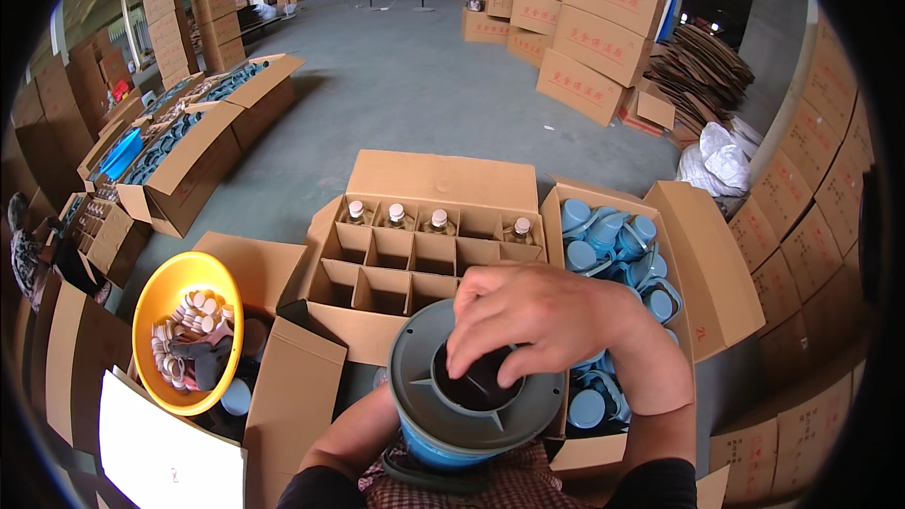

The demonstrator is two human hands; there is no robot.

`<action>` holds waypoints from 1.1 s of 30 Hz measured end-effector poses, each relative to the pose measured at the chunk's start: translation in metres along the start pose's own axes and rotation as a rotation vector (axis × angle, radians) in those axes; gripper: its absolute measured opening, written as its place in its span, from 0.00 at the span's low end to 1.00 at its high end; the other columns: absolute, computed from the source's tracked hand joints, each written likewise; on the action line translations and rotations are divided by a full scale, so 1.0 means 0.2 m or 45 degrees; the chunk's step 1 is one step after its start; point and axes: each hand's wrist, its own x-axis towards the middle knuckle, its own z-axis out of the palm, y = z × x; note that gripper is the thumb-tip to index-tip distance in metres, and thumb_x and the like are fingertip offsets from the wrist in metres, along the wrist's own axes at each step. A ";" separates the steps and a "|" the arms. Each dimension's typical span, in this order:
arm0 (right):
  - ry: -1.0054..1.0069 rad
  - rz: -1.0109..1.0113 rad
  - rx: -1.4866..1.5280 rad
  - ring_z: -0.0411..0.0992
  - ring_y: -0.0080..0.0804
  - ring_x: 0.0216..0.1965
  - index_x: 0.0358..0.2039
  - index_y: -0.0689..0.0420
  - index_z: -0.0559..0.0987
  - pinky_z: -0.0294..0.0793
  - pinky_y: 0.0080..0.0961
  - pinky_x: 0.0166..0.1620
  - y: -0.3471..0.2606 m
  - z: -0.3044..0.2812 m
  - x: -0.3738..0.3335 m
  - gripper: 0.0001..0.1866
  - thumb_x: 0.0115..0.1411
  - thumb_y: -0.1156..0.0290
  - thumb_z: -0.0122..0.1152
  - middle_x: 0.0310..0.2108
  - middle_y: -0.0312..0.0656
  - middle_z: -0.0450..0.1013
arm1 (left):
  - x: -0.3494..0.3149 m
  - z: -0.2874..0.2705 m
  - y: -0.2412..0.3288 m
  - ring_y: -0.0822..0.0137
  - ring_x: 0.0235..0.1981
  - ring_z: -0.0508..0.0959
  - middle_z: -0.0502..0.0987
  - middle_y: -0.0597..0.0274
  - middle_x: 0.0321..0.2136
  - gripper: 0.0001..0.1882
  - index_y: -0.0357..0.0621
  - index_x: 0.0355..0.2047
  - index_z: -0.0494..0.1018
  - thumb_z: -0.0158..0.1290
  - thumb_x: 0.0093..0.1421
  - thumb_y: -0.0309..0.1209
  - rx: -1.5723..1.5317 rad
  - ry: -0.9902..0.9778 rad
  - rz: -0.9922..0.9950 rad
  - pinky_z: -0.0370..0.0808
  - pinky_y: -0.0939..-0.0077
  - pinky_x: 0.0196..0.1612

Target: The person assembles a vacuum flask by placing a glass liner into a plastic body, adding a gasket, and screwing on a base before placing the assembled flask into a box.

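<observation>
Right hand [528, 316]: fingers bent over vessel [452, 429]; left hand hidden; I cannot determine grasps. Beyond vessel: grey floor [396, 85], boxes [599, 42].

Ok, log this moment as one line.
right hand: fingers at opening of container; left hand: mostly hidden; bottles: standing in divided box

head: head-worn fisheye | faces down and forward | right hand [533, 319] close below

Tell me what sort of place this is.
It looks like a warehouse or workshop where goods are packed: there are tall carton stacks, a divided box holding capped bottles, and an open carton full of blue parts.
</observation>
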 end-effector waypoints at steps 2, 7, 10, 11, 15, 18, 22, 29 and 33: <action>-0.008 0.069 -0.048 0.69 0.35 0.37 0.34 0.52 0.80 0.70 0.30 0.40 -0.01 0.00 -0.01 0.18 0.39 0.67 0.70 0.35 0.32 0.76 | 0.01 -0.01 -0.01 0.62 0.40 0.75 0.77 0.54 0.36 0.19 0.36 0.41 0.73 0.44 0.62 0.41 0.017 0.003 -0.009 0.72 0.68 0.46; 0.161 0.185 -0.020 0.70 0.35 0.34 0.29 0.53 0.81 0.69 0.29 0.40 0.05 0.03 -0.12 0.16 0.37 0.66 0.72 0.29 0.32 0.77 | -0.04 -0.10 0.03 0.63 0.39 0.76 0.77 0.55 0.36 0.20 0.36 0.41 0.73 0.43 0.63 0.42 0.170 0.035 -0.003 0.73 0.68 0.45; 0.597 0.338 0.358 0.70 0.30 0.42 0.39 0.57 0.79 0.69 0.28 0.47 0.22 0.09 -0.33 0.21 0.40 0.69 0.70 0.39 0.37 0.76 | -0.07 -0.21 0.09 0.63 0.38 0.76 0.77 0.55 0.36 0.20 0.37 0.42 0.73 0.42 0.63 0.42 0.706 -0.002 0.033 0.73 0.68 0.45; 0.840 0.438 0.618 0.70 0.29 0.47 0.44 0.58 0.77 0.68 0.28 0.51 0.28 0.15 -0.42 0.23 0.44 0.69 0.68 0.43 0.38 0.75 | -0.08 -0.27 0.11 0.63 0.38 0.76 0.77 0.55 0.36 0.20 0.37 0.42 0.73 0.42 0.63 0.42 1.252 -0.056 0.127 0.73 0.68 0.44; 1.222 0.663 0.623 0.59 0.36 0.60 0.57 0.58 0.66 0.54 0.36 0.62 0.47 0.68 -0.69 0.25 0.62 0.61 0.51 0.58 0.44 0.63 | -0.17 -0.27 0.10 0.61 0.41 0.74 0.74 0.53 0.40 0.23 0.38 0.46 0.68 0.39 0.65 0.46 0.266 0.198 -0.002 0.71 0.66 0.47; 1.065 0.850 1.048 0.59 0.36 0.60 0.56 0.59 0.68 0.54 0.31 0.62 0.43 1.19 -0.75 0.20 0.65 0.66 0.44 0.58 0.44 0.63 | -0.31 -0.52 -0.02 0.60 0.46 0.73 0.73 0.53 0.45 0.24 0.38 0.52 0.65 0.42 0.64 0.44 0.334 0.205 0.066 0.69 0.65 0.51; 1.120 1.000 0.914 0.58 0.39 0.61 0.58 0.57 0.65 0.53 0.31 0.62 0.13 1.28 -0.80 0.24 0.63 0.66 0.48 0.60 0.47 0.60 | -0.38 -0.36 -0.08 0.71 0.14 0.70 0.73 0.60 0.22 0.12 0.38 0.38 0.69 0.44 0.62 0.34 0.514 0.510 0.168 0.67 0.81 0.15; 1.406 0.851 0.187 0.49 0.55 0.64 0.58 0.59 0.65 0.49 0.43 0.62 -0.02 1.17 -0.69 0.32 0.57 0.54 0.56 0.63 0.55 0.51 | -0.11 -0.20 -0.06 0.66 0.14 0.72 0.74 0.55 0.22 0.15 0.30 0.37 0.69 0.43 0.48 0.23 0.166 0.281 -0.016 0.70 0.78 0.17; 1.581 0.711 -0.401 0.53 0.56 0.62 0.48 0.62 0.75 0.48 0.48 0.61 0.01 0.98 -0.80 0.32 0.57 0.44 0.50 0.57 0.59 0.60 | 0.26 0.27 -0.09 0.61 0.35 0.78 0.77 0.52 0.36 0.23 0.30 0.48 0.68 0.44 0.49 0.22 0.408 0.006 -0.191 0.76 0.71 0.41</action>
